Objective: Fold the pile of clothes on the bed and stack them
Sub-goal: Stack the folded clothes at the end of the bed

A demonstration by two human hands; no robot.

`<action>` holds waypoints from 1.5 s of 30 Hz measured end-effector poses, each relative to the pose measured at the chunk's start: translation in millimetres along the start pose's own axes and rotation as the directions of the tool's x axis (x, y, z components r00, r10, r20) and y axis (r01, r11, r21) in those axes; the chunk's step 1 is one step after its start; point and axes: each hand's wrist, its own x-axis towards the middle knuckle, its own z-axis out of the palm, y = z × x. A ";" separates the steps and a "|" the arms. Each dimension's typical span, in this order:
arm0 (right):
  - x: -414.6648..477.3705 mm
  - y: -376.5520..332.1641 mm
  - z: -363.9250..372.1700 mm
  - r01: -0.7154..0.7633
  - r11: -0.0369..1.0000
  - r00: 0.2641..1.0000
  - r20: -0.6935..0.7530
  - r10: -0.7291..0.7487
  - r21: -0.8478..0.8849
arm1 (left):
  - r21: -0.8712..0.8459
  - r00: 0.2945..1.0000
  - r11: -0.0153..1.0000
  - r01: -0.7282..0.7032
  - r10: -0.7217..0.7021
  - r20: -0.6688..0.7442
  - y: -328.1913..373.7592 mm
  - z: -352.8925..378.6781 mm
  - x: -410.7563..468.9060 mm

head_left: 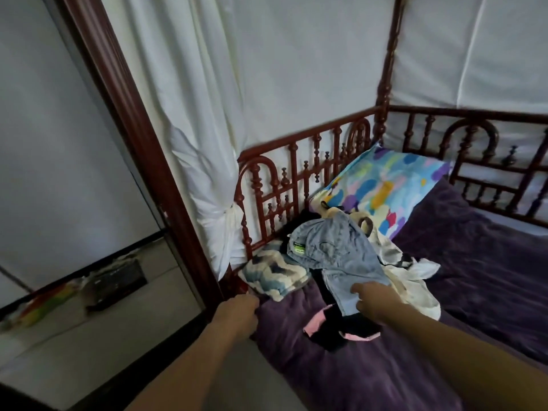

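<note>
Two hands: right hand (375, 301) grips jeans (335, 250) atop the pile (415, 280); left hand (237, 314) (fingers tucked from sight, lower centre), hold unclear. Purple bed (489, 262), white curtains (192, 114).

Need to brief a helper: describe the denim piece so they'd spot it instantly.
Find the colourful pillow against the bed rail. Before it, topping the clothes pile, is the pale blue denim garment the right hand holds. Only it is denim, beside cream cloth, black-and-pink garment, zigzag cloth.
</note>
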 end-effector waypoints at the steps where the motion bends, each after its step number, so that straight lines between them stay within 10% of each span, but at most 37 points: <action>1: 11.5 -2.3 -0.8 -0.035 0.999 0.999 0.006 0.035 0.014 | 0.011 1.000 1.000 -0.020 0.020 0.006 -10.4 -6.4 17.2; 21: 273.3 54.9 92.4 -0.505 0.792 0.860 0.279 0.427 0.343 | -0.039 0.922 0.957 -0.289 0.289 0.259 -66.7 19.7 315.5; 31: 413.5 58.0 104.8 -0.592 -0.001 0.592 0.437 0.677 0.806 | -0.053 0.860 0.935 -0.352 0.345 0.376 -67.5 49.3 434.4; 38: 363.2 24.7 46.0 -0.326 -0.425 0.745 0.506 0.434 0.844 | 0.038 0.827 0.849 -0.527 0.503 0.251 -28.5 27.0 477.8; 45: 276.1 -11.3 -5.2 -0.236 -0.630 0.855 0.466 0.226 0.740 | -0.077 0.688 0.691 -0.719 0.723 0.071 16.0 21.9 445.8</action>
